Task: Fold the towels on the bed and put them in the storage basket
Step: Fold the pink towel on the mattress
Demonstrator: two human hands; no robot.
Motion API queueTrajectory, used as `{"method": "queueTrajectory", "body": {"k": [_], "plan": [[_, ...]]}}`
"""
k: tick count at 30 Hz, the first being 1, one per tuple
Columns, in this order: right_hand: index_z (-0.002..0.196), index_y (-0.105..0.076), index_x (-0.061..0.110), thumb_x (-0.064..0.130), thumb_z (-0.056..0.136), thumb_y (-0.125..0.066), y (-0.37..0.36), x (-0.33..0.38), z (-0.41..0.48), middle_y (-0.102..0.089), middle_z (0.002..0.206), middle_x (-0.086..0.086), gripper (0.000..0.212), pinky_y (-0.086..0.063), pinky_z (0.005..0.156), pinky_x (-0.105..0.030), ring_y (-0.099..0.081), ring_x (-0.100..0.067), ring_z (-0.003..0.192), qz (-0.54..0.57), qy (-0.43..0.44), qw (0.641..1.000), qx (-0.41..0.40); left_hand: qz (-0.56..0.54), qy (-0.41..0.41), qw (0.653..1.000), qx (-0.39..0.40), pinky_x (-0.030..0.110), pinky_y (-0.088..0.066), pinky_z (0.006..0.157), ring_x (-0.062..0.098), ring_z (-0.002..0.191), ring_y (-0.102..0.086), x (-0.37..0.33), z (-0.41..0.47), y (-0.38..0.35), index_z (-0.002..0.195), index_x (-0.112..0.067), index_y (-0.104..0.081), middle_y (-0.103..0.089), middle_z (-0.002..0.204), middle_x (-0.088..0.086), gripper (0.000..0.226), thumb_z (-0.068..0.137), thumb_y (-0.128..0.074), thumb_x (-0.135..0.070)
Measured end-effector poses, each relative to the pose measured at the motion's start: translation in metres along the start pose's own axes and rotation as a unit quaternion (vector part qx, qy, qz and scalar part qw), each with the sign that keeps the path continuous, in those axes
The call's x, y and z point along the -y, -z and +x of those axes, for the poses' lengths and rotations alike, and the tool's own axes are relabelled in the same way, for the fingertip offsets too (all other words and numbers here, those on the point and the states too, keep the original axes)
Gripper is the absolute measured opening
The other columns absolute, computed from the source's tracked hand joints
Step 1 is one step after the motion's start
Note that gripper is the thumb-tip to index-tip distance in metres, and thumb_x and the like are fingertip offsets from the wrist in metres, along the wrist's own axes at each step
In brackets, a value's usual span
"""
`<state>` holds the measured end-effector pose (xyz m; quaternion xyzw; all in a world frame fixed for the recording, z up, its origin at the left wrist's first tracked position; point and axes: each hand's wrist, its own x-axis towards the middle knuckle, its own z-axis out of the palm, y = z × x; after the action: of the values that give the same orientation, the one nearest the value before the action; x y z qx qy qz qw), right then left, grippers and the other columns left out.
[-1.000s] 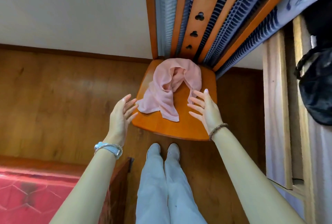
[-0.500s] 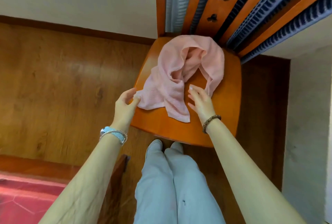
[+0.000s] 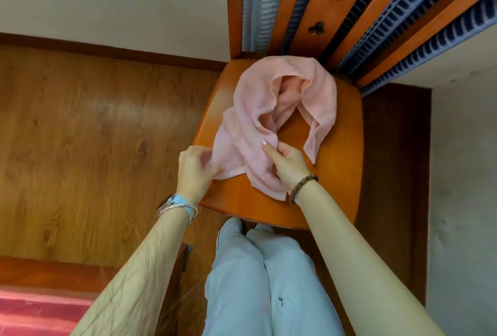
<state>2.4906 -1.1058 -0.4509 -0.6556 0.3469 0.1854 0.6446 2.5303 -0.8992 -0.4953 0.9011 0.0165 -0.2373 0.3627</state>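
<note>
A crumpled pink towel (image 3: 271, 109) lies in a loop on the orange wooden chair seat (image 3: 338, 174). My left hand (image 3: 195, 168) pinches the towel's near left corner at the seat's left edge. My right hand (image 3: 286, 164) grips a fold of the towel near its middle, fingers curled round the cloth. The towel's right end hangs free on the seat. No storage basket is in view.
The chair back (image 3: 309, 7) rises against the pale wall, with a striped blue cloth behind its slats. Wooden floor (image 3: 94, 133) spreads to the left. A red bed cover (image 3: 35, 311) shows at the bottom left. My legs in light trousers (image 3: 255, 282) stand before the chair.
Both hands came down from open above the seat onto the towel and now take hold of it. The view has closed in on the chair.
</note>
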Motion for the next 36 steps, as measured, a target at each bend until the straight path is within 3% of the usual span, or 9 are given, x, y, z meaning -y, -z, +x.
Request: {"method": "queueTrajectory", "body": {"k": [3, 6, 11, 16, 19, 23, 27, 32, 36], "plan": [[0.104, -0.062, 0.001, 0.059, 0.078, -0.063, -0.003, 0.011, -0.012, -0.058, 0.112, -0.034, 0.064, -0.045, 0.1, -0.058, -0.062, -0.043, 0.102, 0.046, 0.003, 0.999, -0.015, 0.019, -0.002, 1.0, -0.018, 0.03, -0.041, 0.078, 0.024, 0.097, -0.059, -0.006, -0.002, 0.008, 0.097, -0.011, -0.07, -0.067, 0.1, 0.004, 0.014, 0.086, -0.074, -0.02], [0.1, -0.065, 0.006, 0.055, 0.078, -0.066, -0.002, 0.024, -0.028, -0.055, 0.117, -0.034, 0.054, -0.04, 0.099, -0.066, -0.049, -0.05, 0.116, 0.084, 0.008, 0.996, -0.038, -0.037, 0.031, 0.998, -0.031, 0.029, -0.044, 0.064, 0.016, 0.08, -0.056, -0.021, -0.015, 0.026, 0.099, -0.01, -0.059, -0.063, 0.089, 0.001, 0.009, 0.095, -0.061, -0.018], [0.098, -0.07, 0.029, 0.05, 0.082, -0.063, -0.004, 0.063, -0.071, -0.069, 0.113, -0.014, 0.028, -0.047, 0.1, -0.057, -0.063, -0.033, 0.112, 0.106, 0.022, 0.993, -0.046, -0.118, 0.048, 0.989, -0.08, 0.023, -0.043, 0.061, 0.008, 0.073, -0.049, -0.063, -0.052, 0.07, 0.107, -0.01, -0.05, -0.053, 0.085, -0.005, 0.017, 0.102, -0.051, -0.026], [0.093, -0.069, 0.028, 0.055, 0.078, -0.062, -0.006, 0.119, -0.117, -0.07, 0.102, -0.01, 0.032, -0.048, 0.099, -0.055, -0.065, -0.024, 0.104, 0.102, 0.053, 0.991, -0.064, -0.175, 0.037, 0.973, -0.148, 0.015, -0.043, 0.067, 0.001, 0.084, -0.053, -0.113, -0.091, 0.123, 0.113, -0.015, -0.047, -0.051, 0.094, -0.014, 0.019, 0.104, -0.046, -0.031], [0.092, -0.063, 0.009, 0.065, 0.07, -0.058, -0.003, 0.159, -0.15, -0.063, 0.091, -0.021, 0.06, -0.048, 0.094, -0.059, -0.062, -0.035, 0.089, 0.083, 0.077, 0.989, -0.096, -0.213, 0.035, 0.959, -0.185, 0.018, -0.045, 0.072, 0.004, 0.091, -0.055, -0.139, -0.109, 0.158, 0.114, -0.018, -0.047, -0.053, 0.099, -0.012, 0.02, 0.103, -0.048, -0.035], [0.093, -0.069, 0.036, 0.068, 0.068, -0.057, -0.001, 0.209, -0.189, -0.071, 0.105, -0.003, 0.043, -0.053, 0.094, -0.049, -0.065, -0.022, 0.105, 0.088, 0.124, 0.982, -0.112, -0.273, 0.017, 0.934, -0.231, 0.029, -0.054, 0.081, 0.011, 0.098, -0.059, -0.171, -0.131, 0.204, 0.118, -0.015, -0.049, -0.056, 0.104, -0.005, 0.027, 0.103, -0.049, -0.037], [0.09, -0.069, 0.043, 0.068, 0.071, -0.058, -0.002, 0.243, -0.223, -0.071, 0.105, 0.005, 0.034, -0.055, 0.091, -0.049, -0.065, -0.018, 0.107, 0.097, 0.16, 0.976, -0.109, -0.296, -0.011, 0.921, -0.253, 0.038, -0.057, 0.087, 0.013, 0.102, -0.061, -0.196, -0.15, 0.243, 0.115, -0.017, -0.05, -0.058, 0.105, -0.007, 0.023, 0.103, -0.049, -0.037], [0.106, -0.068, 0.025, 0.041, 0.095, -0.055, -0.007, 0.269, -0.254, -0.07, 0.106, 0.003, 0.023, -0.055, 0.094, -0.041, -0.064, -0.013, 0.106, 0.081, 0.214, 0.97, -0.084, -0.307, -0.038, 0.9, -0.307, 0.02, -0.05, 0.078, 0.006, 0.092, -0.059, -0.213, -0.182, 0.276, 0.111, -0.015, -0.05, -0.057, 0.1, -0.009, 0.018, 0.104, -0.05, -0.031], [0.104, -0.069, 0.024, 0.036, 0.097, -0.055, -0.019, 0.285, -0.268, -0.07, 0.105, 0.004, 0.02, -0.054, 0.094, -0.037, -0.063, -0.012, 0.107, 0.055, 0.241, 0.968, -0.047, -0.311, -0.023, 0.882, -0.353, 0.023, -0.052, 0.083, 0.008, 0.097, -0.059, -0.208, -0.211, 0.291, 0.112, -0.016, -0.051, -0.058, 0.102, -0.008, 0.019, 0.103, -0.05, -0.033]]}}
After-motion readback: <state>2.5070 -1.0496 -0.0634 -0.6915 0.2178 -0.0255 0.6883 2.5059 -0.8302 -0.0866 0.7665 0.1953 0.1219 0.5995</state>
